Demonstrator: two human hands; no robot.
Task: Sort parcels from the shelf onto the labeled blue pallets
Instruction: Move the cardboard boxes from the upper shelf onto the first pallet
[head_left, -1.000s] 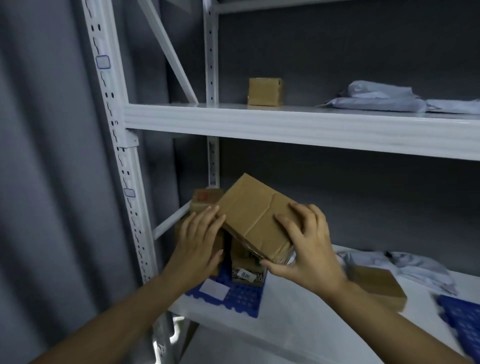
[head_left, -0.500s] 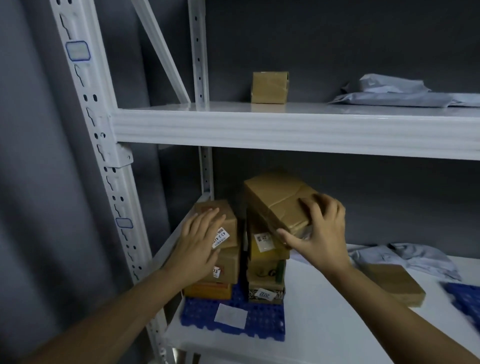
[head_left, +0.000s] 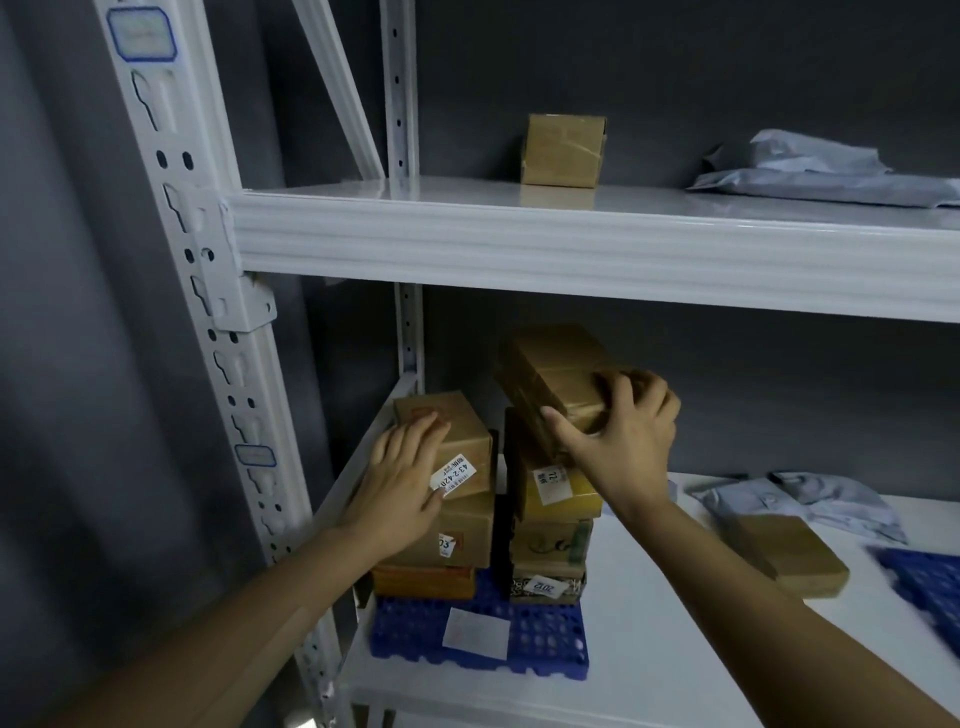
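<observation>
Tilted box (head_left: 550, 374) atop right stack (head_left: 550, 535) on pallet (head_left: 415, 629), right hand (head_left: 623, 441) fingers curled round it; left hand (head_left: 405, 478) flat, fingers straight, on left stack (head_left: 462, 530) (level box squarely before letting go).

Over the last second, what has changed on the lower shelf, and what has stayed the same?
The left hand let go of the box and now rests flat on the left stack. The right hand alone carried the box to the right, onto the right stack, where it lies tilted in the hand's grip. The pallet and both stacks stayed put.
</observation>
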